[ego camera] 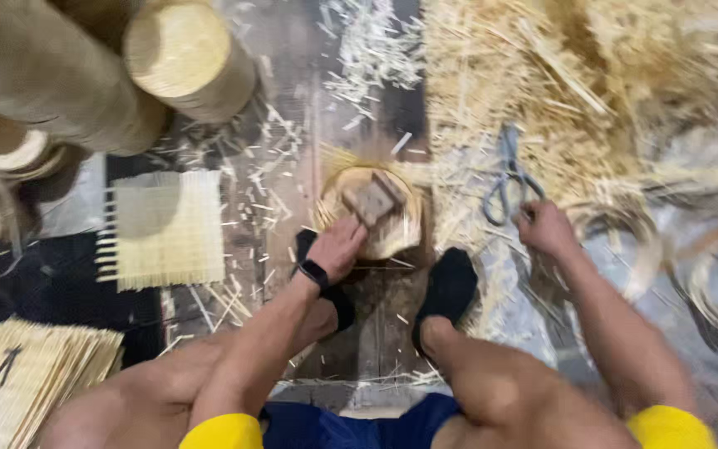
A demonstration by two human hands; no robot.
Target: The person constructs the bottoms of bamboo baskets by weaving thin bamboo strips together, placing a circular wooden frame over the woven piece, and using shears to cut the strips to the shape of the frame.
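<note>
Round woven bamboo piece [376,229] lies on the floor under a small wooden block [373,200]; left hand [338,247] presses there, grip unclear, while right hand [544,229] closes near the scissors [508,176].

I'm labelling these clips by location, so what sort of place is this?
Probably a floor-level bamboo weaving workshop. Heaps of bamboo shavings cover the ground, woven bamboo mats lie flat or stacked, and scissors sit by the right hand. The left hand presses a round woven piece.

A square woven mat [168,226] is lying at centre left, stacked mats [35,374] sitting lower left, straw heap [592,83] filling the upper right.
</note>
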